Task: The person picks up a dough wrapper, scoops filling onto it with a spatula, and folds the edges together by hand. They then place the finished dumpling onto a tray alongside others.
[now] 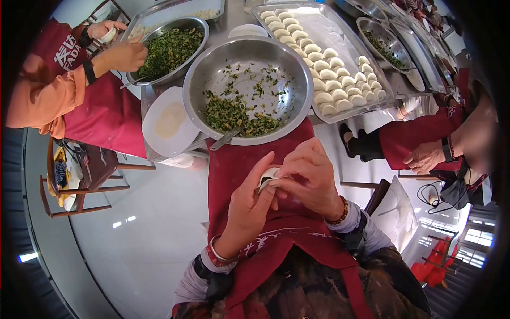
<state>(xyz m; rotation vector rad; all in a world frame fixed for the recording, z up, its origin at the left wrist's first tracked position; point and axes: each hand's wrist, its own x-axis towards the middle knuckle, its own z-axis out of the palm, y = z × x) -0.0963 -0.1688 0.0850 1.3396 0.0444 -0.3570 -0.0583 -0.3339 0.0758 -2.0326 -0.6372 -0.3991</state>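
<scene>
A small white dumpling (270, 175), partly folded with dark filling showing in its opening, is held between my two hands in front of the red apron. My left hand (251, 204) cups it from the left, fingers and thumb closed on it. From the right, my right hand (309, 178) pinches its edge with thumb and fingertips. Just beyond my hands stands a large steel bowl (196, 74) with chopped green and yellow filling (228, 110). A spoon (226, 139) leans over its near rim. Left of that bowl, a white plate (154, 114) bears a round flat wrapper (170, 120).
A metal tray (340, 32) at the back right holds rows of folded dumplings (329, 85). Another filling bowl (204, 40) stands at the back left, beside a person (50, 101) handling a dumpling. On the right are a smaller bowl (364, 26) and another person's hand (425, 158).
</scene>
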